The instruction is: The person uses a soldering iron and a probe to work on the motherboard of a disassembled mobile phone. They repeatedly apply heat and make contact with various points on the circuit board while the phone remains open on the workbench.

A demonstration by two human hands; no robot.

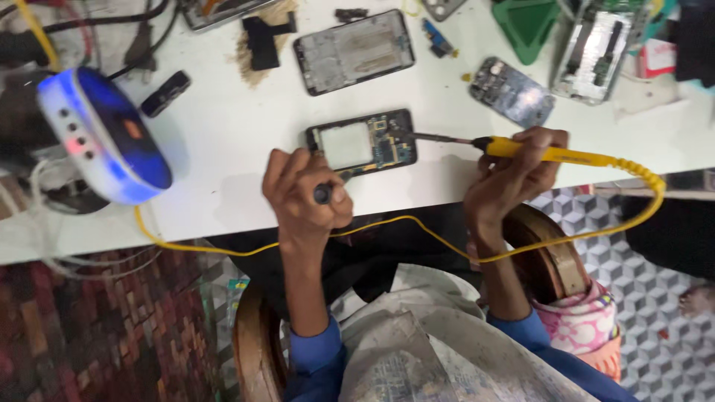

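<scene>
The right hand [514, 175] fingers grip the yellow plastic soldering iron [551, 154]; left hand [305, 195] fingers pinch a small dark tool [322, 193] beside the opened, likely fragile black phone [363, 143].

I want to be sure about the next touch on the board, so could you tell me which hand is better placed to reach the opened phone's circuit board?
Probably the right hand: its yellow soldering iron points at the opened phone, while the left hand grips a small dark tool.

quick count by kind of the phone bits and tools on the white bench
Opened phone bodies and frames: 4, one under the soldering iron
Loose circuit board: 1
Soldering iron: 1
Small dark tool: 1
Total: 7
</scene>
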